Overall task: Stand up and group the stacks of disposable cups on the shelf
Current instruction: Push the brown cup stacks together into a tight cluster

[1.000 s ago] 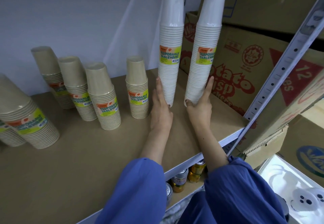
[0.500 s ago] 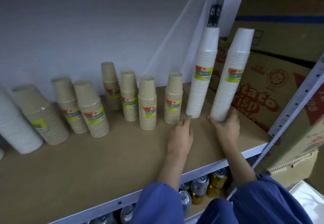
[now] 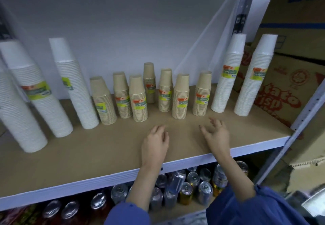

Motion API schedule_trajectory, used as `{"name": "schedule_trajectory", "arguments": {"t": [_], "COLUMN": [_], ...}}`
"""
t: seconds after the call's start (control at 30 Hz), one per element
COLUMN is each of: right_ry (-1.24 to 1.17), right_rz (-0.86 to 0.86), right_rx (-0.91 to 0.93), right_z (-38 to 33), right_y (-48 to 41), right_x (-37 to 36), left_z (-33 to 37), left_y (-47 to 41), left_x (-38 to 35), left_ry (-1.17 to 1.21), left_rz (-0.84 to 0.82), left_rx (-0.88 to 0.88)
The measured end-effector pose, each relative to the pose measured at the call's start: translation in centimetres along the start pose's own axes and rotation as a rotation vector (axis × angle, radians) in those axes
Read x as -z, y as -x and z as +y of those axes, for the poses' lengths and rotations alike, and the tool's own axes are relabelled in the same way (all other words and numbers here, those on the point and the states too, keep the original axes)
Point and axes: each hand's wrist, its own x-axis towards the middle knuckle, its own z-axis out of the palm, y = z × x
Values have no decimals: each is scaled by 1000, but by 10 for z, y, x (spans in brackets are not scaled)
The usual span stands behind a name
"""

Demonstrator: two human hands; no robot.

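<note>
Shelf spans the frame. Two tall white cup stacks stand upright at centre right; further white stacks lean at the left. Seven short brown cup stacks stand in a loose row between them. Left hand and right hand, lower centre, are empty with fingers loosely spread, just in front of the brown cup stacks and touching none.

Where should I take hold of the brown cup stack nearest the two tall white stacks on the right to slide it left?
Set the grip low on the brown cup stack, around the ribbed rims below its label, coming from the front with the right hand. It stands upright, mouth down, narrowing upward, gaps on both sides; a high hold might tip it.
</note>
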Motion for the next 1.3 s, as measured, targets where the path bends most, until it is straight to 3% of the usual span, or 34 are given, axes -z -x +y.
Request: {"name": "schedule_trajectory", "arguments": {"t": [0.33, 0.7, 0.97, 1.3], "right_ry": [-48, -203, -289, -296], "right_rz": [-275, -339, -424, -540], "right_rx": [160, 171, 209, 210], "right_z": [-49, -71, -89, -91], "right_y": [20, 18, -10, -34], "right_x": [-49, -97, -131, -156], "left_z": [-40, -59, -69, -70], "left_y": [13, -4, -45, -72], "left_x": [38, 55, 45, 29], "left_ry": [13, 42, -52, -125], "left_rz": [58, 199, 38, -14], "left_rx": [190, 270, 325, 343]}}
